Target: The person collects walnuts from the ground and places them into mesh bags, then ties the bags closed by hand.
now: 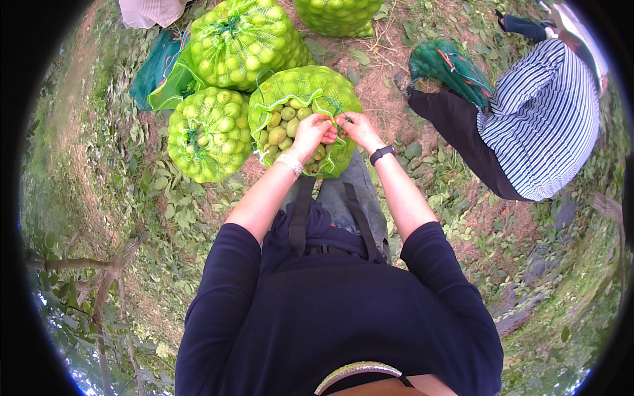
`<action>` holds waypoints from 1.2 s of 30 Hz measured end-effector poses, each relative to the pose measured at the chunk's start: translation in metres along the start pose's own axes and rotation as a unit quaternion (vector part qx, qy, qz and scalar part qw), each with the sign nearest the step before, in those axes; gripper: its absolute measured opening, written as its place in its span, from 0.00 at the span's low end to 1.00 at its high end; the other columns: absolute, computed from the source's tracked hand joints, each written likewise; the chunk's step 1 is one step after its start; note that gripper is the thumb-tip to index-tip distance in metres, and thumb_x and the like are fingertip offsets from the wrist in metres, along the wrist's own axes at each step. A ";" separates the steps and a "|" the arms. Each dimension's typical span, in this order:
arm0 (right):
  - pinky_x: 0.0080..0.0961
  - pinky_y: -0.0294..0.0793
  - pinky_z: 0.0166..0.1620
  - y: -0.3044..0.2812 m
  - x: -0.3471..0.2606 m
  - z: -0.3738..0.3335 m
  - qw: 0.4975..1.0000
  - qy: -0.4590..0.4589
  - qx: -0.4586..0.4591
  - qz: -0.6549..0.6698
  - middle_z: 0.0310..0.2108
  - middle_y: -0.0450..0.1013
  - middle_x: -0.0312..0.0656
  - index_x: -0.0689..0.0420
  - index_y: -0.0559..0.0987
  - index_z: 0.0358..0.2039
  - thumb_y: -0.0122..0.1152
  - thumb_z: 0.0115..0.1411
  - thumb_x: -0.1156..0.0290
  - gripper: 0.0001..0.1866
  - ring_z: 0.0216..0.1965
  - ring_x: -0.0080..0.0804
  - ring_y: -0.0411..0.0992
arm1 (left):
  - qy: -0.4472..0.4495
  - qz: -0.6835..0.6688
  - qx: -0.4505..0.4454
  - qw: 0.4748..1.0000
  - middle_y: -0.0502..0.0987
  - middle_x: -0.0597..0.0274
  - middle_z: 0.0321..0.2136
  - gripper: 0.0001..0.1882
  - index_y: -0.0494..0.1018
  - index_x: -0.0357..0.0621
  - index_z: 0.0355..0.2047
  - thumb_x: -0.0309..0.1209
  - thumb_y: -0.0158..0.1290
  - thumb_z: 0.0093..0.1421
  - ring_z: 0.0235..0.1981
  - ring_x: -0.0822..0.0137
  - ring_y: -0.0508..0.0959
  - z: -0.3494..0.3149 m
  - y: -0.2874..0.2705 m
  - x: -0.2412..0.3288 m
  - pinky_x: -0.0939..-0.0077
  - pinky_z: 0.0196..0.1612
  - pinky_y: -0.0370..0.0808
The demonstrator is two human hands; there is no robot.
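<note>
In front of me stands a yellow-green mesh bag (343, 162), its mouth partly open over round green fruits (285, 124) that look like walnuts in their husks. At the right side of that mouth my two hands meet. My left hand (312, 135) is closed, fingertips pinching at the bag's rim. My right hand (358, 130) is closed too, pinching the dark green drawstring (339, 112) at the same rim. The fingertips of both hands nearly touch, and they partly hide what lies between them.
Full, tied mesh bags of the same fruit (244, 49) (210, 135) (337, 16) stand left and beyond. A dark green net sack (155, 69) lies far left. At right a person in a striped shirt (541, 125) bends beside another dark green sack (446, 69). A branching trunk (102, 297) stands lower left.
</note>
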State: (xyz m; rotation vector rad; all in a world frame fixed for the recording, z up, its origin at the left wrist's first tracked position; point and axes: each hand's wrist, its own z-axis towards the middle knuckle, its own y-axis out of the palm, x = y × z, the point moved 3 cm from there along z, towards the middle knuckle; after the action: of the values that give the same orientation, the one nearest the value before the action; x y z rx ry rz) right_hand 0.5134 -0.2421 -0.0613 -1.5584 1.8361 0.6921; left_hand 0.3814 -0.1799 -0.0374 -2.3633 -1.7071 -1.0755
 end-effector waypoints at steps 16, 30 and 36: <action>0.18 0.69 0.25 0.010 -0.004 -0.001 0.988 -0.056 -0.016 -0.140 0.21 0.69 0.33 0.59 0.74 0.30 0.53 0.52 0.71 0.07 0.21 0.19 0.66 | 0.067 0.181 0.025 0.981 0.71 0.66 0.22 0.14 0.67 0.36 0.42 0.27 0.48 0.56 0.21 0.77 0.70 0.014 -0.021 -0.017 0.85 0.23 0.70; 0.17 0.66 0.30 0.021 0.001 -0.009 0.992 0.015 0.055 0.112 0.24 0.70 0.34 0.61 0.74 0.30 0.55 0.50 0.73 0.07 0.26 0.20 0.66 | 0.269 0.581 0.155 0.753 0.72 0.49 0.24 0.09 0.68 0.36 0.24 0.30 0.51 0.47 0.25 0.54 0.74 -0.004 0.002 0.012 0.64 0.30 0.71; 0.18 0.68 0.31 0.013 0.005 0.001 0.994 -0.002 0.083 0.065 0.27 0.71 0.34 0.59 0.74 0.33 0.55 0.51 0.73 0.08 0.26 0.20 0.67 | 0.206 0.389 0.169 0.882 0.73 0.54 0.21 0.08 0.68 0.38 0.26 0.30 0.51 0.47 0.23 0.61 0.75 -0.016 -0.005 0.008 0.70 0.28 0.72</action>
State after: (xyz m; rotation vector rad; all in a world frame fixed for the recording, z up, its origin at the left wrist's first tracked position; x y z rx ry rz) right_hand 0.5006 -0.2426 -0.0655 -1.3398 1.9520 0.5821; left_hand 0.3704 -0.1776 -0.0228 -2.0575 -0.6180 -0.9203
